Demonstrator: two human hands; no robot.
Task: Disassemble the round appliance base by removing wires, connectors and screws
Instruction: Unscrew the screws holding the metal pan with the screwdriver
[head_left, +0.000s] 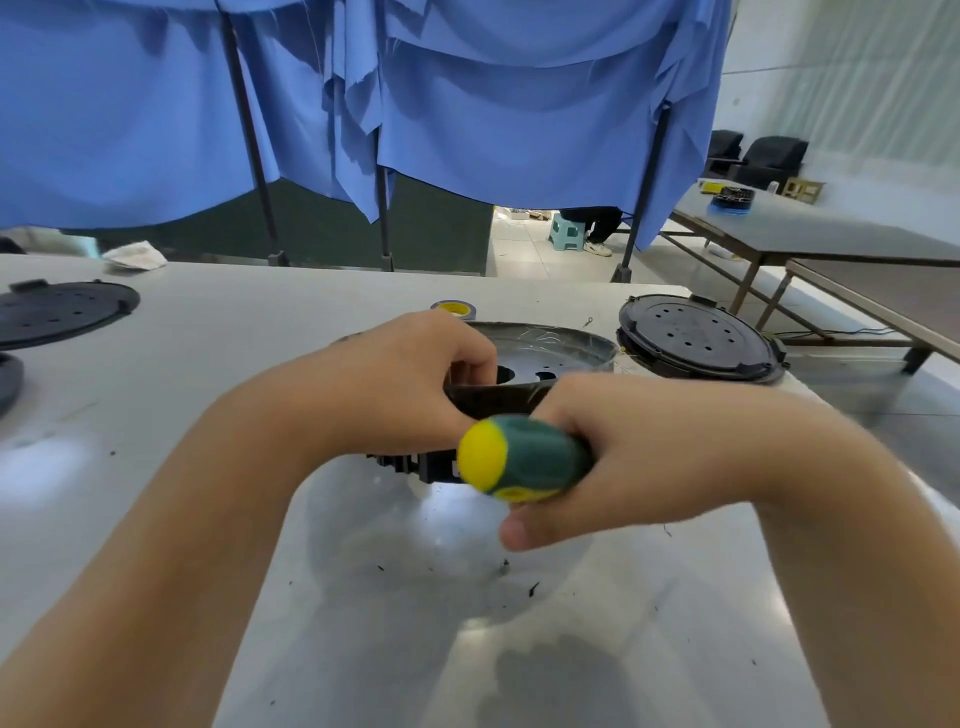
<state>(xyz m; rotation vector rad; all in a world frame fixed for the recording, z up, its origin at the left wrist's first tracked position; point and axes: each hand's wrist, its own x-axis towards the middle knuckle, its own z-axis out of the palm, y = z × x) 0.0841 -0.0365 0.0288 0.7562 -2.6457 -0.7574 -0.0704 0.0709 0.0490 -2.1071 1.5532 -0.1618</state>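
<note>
Your right hand (613, 457) grips the green-and-yellow screwdriver handle (519, 457); left fingers (467, 364) clamp the stiff, light round black plastic base (498, 397) by its rim.

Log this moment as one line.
left hand grips round base rim | right hand holds screwdriver | tip hidden

Black round lid (696, 338) right of hands.

A single head-worn wide-angle camera looks forward and down, close above the pale grey table (208, 332), with blue hanging curtains (467, 104) behind.
</note>
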